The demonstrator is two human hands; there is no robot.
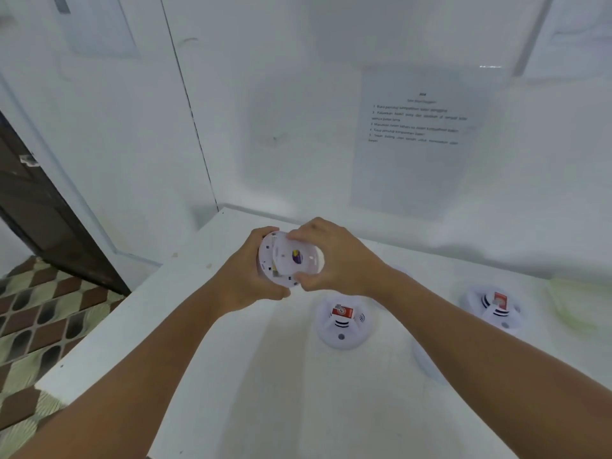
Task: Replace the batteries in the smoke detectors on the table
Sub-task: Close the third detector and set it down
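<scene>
Both hands gripping detector (pixel 289 259) above worktop (pixel 205 342), underside facing camera; left hand (pixel 246 276) fingers curling round rim, right hand (pixel 326 256) fingers pinching cover edge; two detectors (pixel 342 321) (pixel 493 308) sitting on worktop at right

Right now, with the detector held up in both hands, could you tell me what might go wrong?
The held detector is off the table, gripped only at its rim by the left hand and right hand; a slip could drop it. It hangs near the table corner, so it might fall to the floor. A loosened cover could pop off.
</scene>
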